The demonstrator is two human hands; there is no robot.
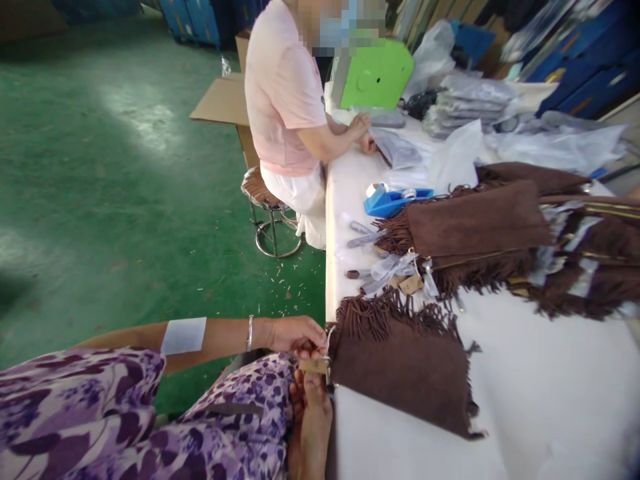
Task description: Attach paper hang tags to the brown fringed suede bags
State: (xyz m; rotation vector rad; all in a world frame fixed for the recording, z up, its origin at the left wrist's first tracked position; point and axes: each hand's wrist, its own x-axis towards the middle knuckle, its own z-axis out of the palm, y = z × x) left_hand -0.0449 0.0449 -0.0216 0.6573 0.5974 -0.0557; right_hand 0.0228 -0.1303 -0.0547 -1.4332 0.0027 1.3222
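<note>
at the edge of the surface (560,380), a brown fringed bag (400,373) lies flat, its short end by the two hands. left hand (300,335): fingers drawn narrow at a white string (329,339); whether they pinch it, cannot tell. right hand (313,410): fingers narrow, apparently holding a tan tag (313,366) from below, just beside the bag. step in hand, by judgement: working string and tag at the bag's end. next move seems to call for a fine pinch, the tag held steady and the string kept free of fringe.

surface: white. more brown bags (480,220) heaped beyond, wrapped straps (387,270) near them, a blue tape dispenser (395,200) behind. farther off, wrapped packs (470,100) and a green machine (377,73).

room: green floor (125,220), pale scraps about. co-worker (285,107) in pink on a stool (273,223), cardboard box (220,101) behind.
</note>
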